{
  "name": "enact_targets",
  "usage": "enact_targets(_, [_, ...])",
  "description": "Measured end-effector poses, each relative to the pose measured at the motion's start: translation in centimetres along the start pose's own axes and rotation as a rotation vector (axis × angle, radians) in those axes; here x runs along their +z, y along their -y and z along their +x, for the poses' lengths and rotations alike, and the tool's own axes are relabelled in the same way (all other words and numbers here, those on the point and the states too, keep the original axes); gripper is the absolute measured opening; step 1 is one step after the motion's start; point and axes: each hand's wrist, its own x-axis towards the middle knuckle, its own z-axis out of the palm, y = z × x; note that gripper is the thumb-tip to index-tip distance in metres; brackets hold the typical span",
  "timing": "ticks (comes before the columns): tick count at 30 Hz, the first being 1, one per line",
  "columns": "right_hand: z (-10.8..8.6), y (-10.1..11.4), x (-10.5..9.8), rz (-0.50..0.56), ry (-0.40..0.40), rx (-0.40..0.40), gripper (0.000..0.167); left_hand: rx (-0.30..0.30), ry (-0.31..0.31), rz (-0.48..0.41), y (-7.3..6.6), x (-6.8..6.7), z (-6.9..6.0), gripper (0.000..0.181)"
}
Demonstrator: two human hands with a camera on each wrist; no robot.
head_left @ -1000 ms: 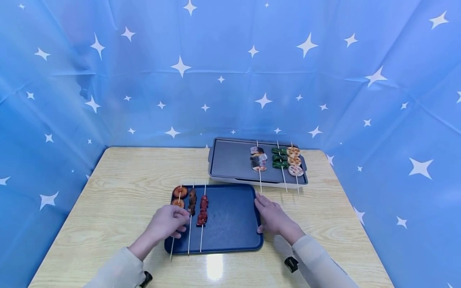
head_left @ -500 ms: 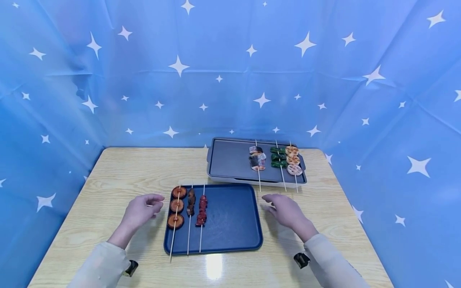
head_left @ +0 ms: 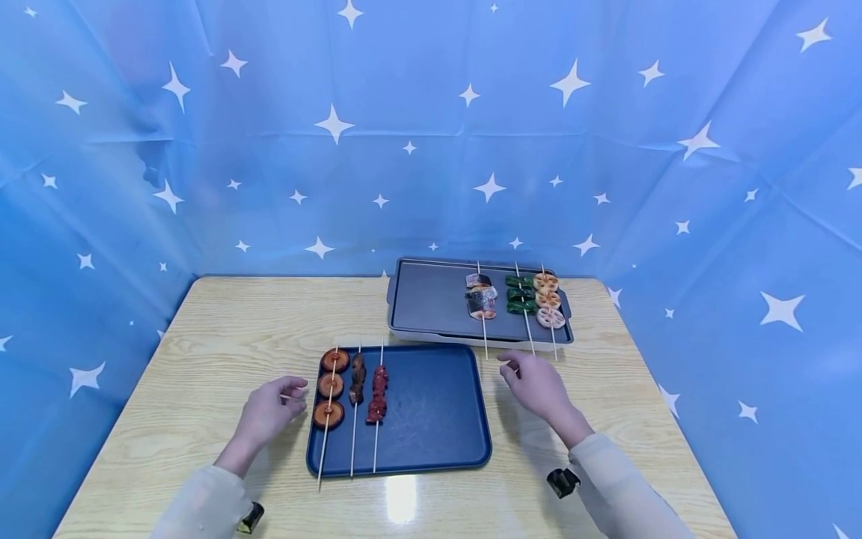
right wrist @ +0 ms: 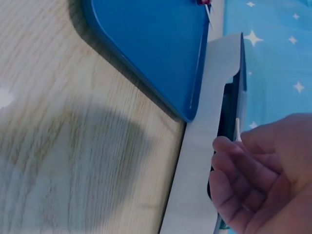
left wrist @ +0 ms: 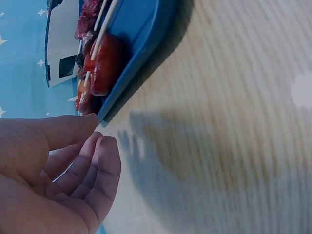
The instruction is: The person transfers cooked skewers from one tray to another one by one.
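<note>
My left hand [head_left: 268, 412] hovers just left of the blue tray [head_left: 438, 419], fingers loosely bent and holding nothing. Nearest to it on that tray is a skewer of round brown slices [head_left: 330, 385], perhaps mushroom. Beside this lie a dark brown meat skewer [head_left: 358, 378] and a red meat skewer [head_left: 378, 394]. To the tray's right, my right hand [head_left: 535, 385] is held over the table with loosely curled fingers and nothing gripped. Behind it, the grey griddle [head_left: 427, 299] bears a fish skewer [head_left: 482, 301], a green vegetable skewer [head_left: 521, 295] and a lotus root skewer [head_left: 548, 299].
Both trays stand on a pale wooden table [head_left: 229, 322], the griddle at the back right. Skewer sticks poke out over the front edges of both. A blue star-patterned cloth [head_left: 417, 187] hangs around the table's back and sides.
My left hand has left the brown-slice skewer and moved left off the tray. My right hand has come off the tray's right edge and shifted right. The skewers lie as before.
</note>
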Motion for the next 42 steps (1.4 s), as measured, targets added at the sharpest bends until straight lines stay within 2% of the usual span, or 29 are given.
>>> enact_targets(6, [0.8,0.4,0.1,0.025,-0.038,0.025,0.022,-0.008,-0.014,-0.028,0.4,0.8,0.2,0.036])
enact_targets(14, [2.0,0.9,1.1,0.232,0.026,0.162,0.027,-0.017,-0.024,-0.012,0.5,1.2,0.3,0.034])
enact_targets(19, [2.6,1.0,1.7,0.325,0.012,0.211,0.030,-0.023,-0.018,-0.023,0.6,1.4,0.5,0.034])
enact_targets(24, [3.1,1.0,2.2,0.362,-0.009,0.238,0.025,-0.030,-0.021,-0.038,0.6,1.6,0.7,0.034])
enact_targets(33, [3.6,1.2,2.3,0.472,-0.011,0.267,0.022,0.001,-0.044,-0.030,0.4,1.8,0.9,0.033])
enact_targets(42, [3.5,1.4,2.1,0.561,0.011,0.308,0.022,-0.015,-0.020,-0.035,0.1,1.9,1.2,0.039])
